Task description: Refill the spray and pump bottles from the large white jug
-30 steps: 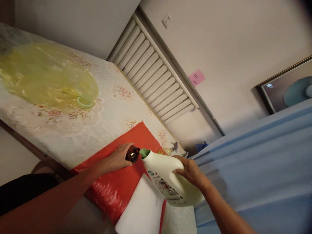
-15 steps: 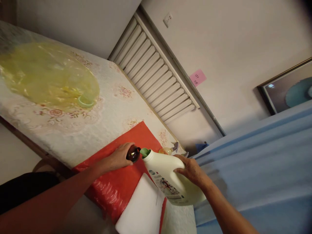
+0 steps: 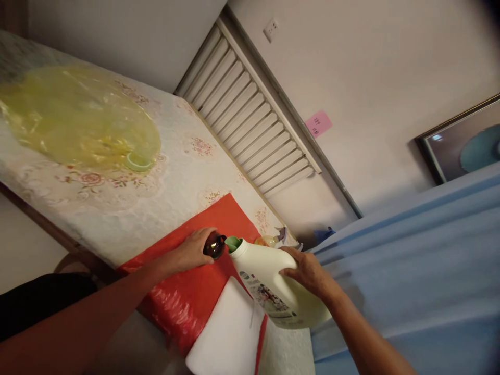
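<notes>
My left hand [image 3: 194,249] is wrapped round a small dark brown bottle [image 3: 214,245] above a red plastic sheet [image 3: 179,291]. A large pale detergent jug [image 3: 269,281] with a printed label is gripped by its handle in my right hand [image 3: 302,268]. The jug is tilted, and its green spout [image 3: 233,243] meets the mouth of the brown bottle, or nearly so; I cannot tell whether they touch. Whether liquid is flowing is too small to make out. Beneath the jug lies a white cloth or pad [image 3: 226,333] on the red sheet.
A yellow plastic bag [image 3: 78,120] and a pale green ring-shaped cap [image 3: 138,162] lie on the flowered tablecloth [image 3: 183,179]. Behind the jug is a clear spray bottle [image 3: 269,240]. A white radiator [image 3: 250,114] borders the table; a blue curtain [image 3: 410,276] hangs at right.
Hardly anything differs. The camera view has shifted very slightly; both hands keep the bottle and the jug in the same mouth-to-spout position.
</notes>
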Action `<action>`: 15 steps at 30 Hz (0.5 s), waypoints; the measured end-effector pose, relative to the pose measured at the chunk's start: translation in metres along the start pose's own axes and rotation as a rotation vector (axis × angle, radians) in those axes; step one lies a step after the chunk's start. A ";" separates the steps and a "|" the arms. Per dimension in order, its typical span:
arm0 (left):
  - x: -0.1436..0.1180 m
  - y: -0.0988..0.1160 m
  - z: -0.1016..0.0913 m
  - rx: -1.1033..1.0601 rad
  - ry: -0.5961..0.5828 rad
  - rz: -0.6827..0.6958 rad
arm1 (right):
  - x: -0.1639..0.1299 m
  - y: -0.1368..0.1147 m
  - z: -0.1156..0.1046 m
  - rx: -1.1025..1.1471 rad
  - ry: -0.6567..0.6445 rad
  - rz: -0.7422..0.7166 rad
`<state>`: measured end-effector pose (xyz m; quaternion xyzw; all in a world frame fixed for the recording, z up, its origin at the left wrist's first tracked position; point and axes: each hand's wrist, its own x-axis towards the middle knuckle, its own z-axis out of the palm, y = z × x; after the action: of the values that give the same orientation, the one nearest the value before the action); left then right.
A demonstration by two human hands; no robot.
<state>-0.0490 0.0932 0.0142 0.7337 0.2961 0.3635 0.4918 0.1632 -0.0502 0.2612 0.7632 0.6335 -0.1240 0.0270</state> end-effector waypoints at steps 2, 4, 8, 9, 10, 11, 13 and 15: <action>0.000 0.001 -0.001 0.002 -0.004 0.005 | 0.000 0.000 0.000 0.012 -0.008 -0.003; 0.000 0.002 -0.001 0.000 -0.014 0.008 | 0.000 0.000 0.000 0.010 -0.009 -0.004; 0.000 0.001 -0.001 -0.007 -0.012 -0.012 | 0.000 -0.001 0.000 -0.003 -0.012 -0.007; 0.000 0.000 0.000 -0.008 -0.007 -0.018 | 0.000 -0.001 -0.001 -0.007 -0.012 -0.009; 0.000 0.000 0.000 -0.009 -0.004 -0.019 | 0.000 -0.002 -0.001 -0.011 -0.011 -0.009; 0.000 -0.001 0.000 -0.011 -0.003 -0.018 | 0.000 -0.002 -0.001 -0.015 -0.009 -0.008; 0.000 -0.001 0.000 -0.015 -0.009 -0.010 | 0.000 -0.002 -0.001 -0.023 -0.005 -0.004; 0.001 -0.001 0.000 -0.028 -0.020 -0.013 | 0.000 -0.001 -0.001 -0.023 -0.007 -0.002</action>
<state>-0.0489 0.0940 0.0135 0.7285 0.2908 0.3571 0.5073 0.1622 -0.0497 0.2627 0.7619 0.6354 -0.1194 0.0381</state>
